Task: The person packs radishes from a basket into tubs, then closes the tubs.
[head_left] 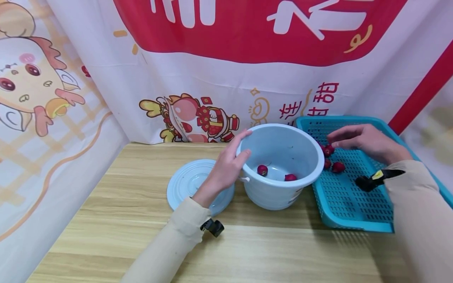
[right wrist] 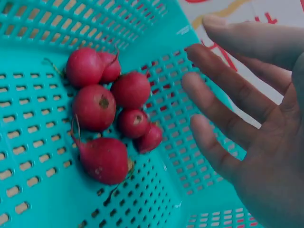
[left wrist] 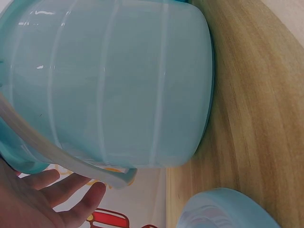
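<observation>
A light blue bucket (head_left: pixel 272 193) stands upright with two red radishes (head_left: pixel 262 170) visible inside. My left hand (head_left: pixel 227 163) holds its left rim, thumb over the edge. In the left wrist view, the fingers (left wrist: pixel 88 199) lie outside near the bucket's pale handle (left wrist: pixel 71 164). To the right sits a teal perforated basket (head_left: pixel 354 225), where several radishes (right wrist: pixel 95 108) lie clustered on the bottom. Over these radishes, at the basket's back left, hovers my right hand (head_left: pixel 364 141). Its fingers are spread and loosely bent, with nothing between them in the right wrist view.
A round light blue lid (head_left: pixel 180 188) lies on the wooden table (head_left: pixel 116 212) left of the bucket, partly behind my left forearm. The basket stands close against the bucket's right side. Behind the table hangs a printed cloth (head_left: pixel 198 70).
</observation>
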A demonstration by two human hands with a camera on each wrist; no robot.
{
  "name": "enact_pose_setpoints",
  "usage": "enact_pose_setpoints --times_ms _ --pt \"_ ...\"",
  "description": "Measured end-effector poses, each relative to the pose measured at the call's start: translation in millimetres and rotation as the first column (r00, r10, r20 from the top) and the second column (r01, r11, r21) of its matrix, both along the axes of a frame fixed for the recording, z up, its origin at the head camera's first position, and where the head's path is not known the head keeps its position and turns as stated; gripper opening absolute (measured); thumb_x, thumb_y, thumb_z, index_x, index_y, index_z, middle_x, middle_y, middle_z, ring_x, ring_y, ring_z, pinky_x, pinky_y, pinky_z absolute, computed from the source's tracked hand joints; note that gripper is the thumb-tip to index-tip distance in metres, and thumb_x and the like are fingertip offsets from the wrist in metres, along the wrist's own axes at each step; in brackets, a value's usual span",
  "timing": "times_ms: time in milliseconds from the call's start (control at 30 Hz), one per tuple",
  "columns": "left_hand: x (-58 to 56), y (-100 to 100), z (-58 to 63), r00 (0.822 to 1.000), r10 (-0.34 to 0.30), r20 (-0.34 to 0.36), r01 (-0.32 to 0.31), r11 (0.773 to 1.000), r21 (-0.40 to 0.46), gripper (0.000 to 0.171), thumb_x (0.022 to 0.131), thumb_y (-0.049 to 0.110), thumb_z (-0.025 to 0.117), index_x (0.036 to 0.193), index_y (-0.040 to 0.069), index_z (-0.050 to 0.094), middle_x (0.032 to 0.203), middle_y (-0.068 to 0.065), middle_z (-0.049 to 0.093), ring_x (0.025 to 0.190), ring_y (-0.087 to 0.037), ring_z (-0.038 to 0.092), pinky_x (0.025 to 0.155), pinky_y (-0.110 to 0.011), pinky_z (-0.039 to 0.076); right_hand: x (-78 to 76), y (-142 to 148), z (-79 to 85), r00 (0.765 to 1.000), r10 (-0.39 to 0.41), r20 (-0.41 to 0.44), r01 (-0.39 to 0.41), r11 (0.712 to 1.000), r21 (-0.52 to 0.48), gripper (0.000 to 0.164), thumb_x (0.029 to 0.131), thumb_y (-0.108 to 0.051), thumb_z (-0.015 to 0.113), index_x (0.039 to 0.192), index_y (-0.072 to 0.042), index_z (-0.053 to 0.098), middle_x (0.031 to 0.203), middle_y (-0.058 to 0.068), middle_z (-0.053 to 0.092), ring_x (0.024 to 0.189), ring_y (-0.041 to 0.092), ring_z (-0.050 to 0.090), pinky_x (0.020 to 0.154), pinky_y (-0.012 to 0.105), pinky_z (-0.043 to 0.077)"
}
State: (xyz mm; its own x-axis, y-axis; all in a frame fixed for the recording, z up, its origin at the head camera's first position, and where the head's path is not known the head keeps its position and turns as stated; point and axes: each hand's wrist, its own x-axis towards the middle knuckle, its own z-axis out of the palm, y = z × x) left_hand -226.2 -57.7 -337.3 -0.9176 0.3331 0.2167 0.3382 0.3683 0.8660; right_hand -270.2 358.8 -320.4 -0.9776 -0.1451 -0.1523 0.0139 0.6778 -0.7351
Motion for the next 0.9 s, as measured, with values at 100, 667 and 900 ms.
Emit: enact_pose_setpoints --times_ms 100,667,900 --pt "-0.3 0 -0.4 1.0 0.0 0.002 0.0 1.0 0.001 0.055 0.108 0.03 0.045 0.163 0.033 0.038 0.176 0.011 0.026 0.162 -0.023 0.03 0.127 -0.06 0.034 -3.4 5 -6.0 0.999 0.007 0.039 -0.007 1.0 0.003 0.066 0.096 -0.039 0.078 0.153 -0.016 0.055 0.155 0.013 0.055 0.134 0.033 0.051 0.101 0.051 0.06" --pt "-0.9 0 -1.3 1.0 -0.001 -0.016 0.001 1.0 0.003 0.055 0.108 0.03 0.045 0.162 0.033 0.039 0.176 0.011 0.027 0.162 -0.023 0.031 0.126 -0.061 0.035 -14.3 14 -35.1 0.975 0.044 0.217 -0.056 0.997 0.049 0.066 0.094 -0.037 0.08 0.15 -0.008 0.059 0.159 0.028 0.047 0.139 0.047 0.046 0.104 0.06 0.056" --pt "-1.5 0 -1.9 1.0 -0.003 -0.016 0.003 1.0 0.006 0.055 0.108 0.03 0.045 0.162 0.033 0.039 0.176 0.011 0.027 0.161 -0.024 0.032 0.125 -0.061 0.037 -18.4 13 -40.0 0.962 0.073 0.263 -0.109 0.987 0.122 0.064 0.099 -0.031 0.075 0.153 -0.004 0.055 0.156 0.034 0.048 0.138 0.053 0.042 0.1 0.058 0.059"
